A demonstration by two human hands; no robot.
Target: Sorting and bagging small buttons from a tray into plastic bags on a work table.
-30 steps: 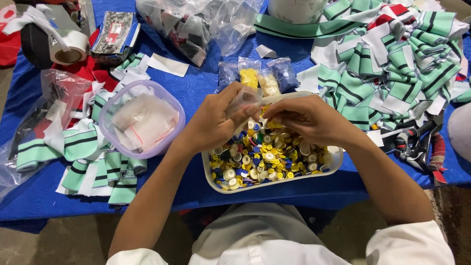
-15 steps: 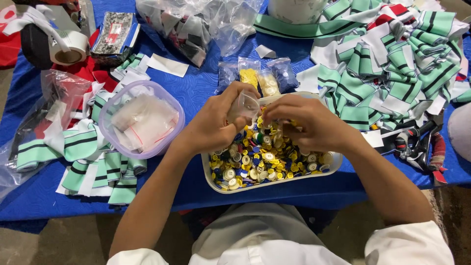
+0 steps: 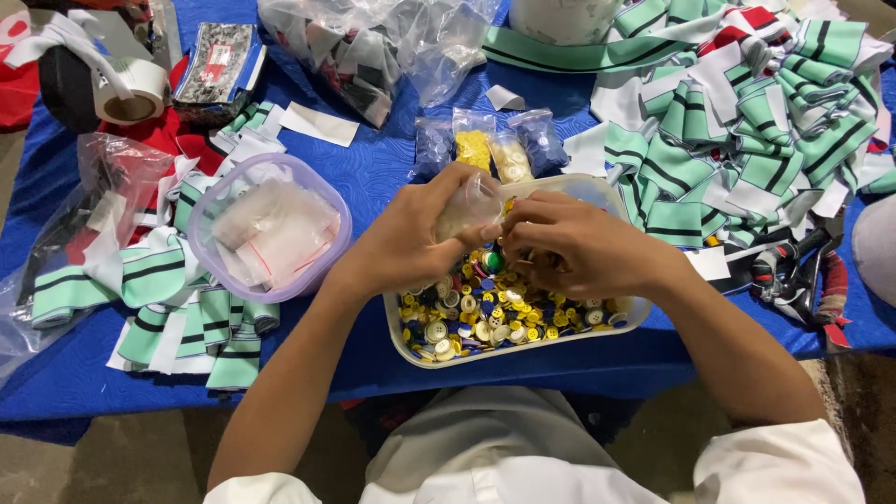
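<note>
Left hand (image 3: 411, 238) closes its grip on a small clear plastic bag (image 3: 469, 205); right hand (image 3: 569, 247) pinches the bag's mouth, above the tray of buttons (image 3: 495, 313).

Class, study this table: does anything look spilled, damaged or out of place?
Nothing looks spilled: the buttons stay inside the white tray. The striped fabric pieces lie in a loose, untidy heap at the right, but nothing appears damaged.

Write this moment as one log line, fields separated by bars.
left hand: holds small clear bag | right hand: fingers at bag mouth | below: tray of buttons
</note>
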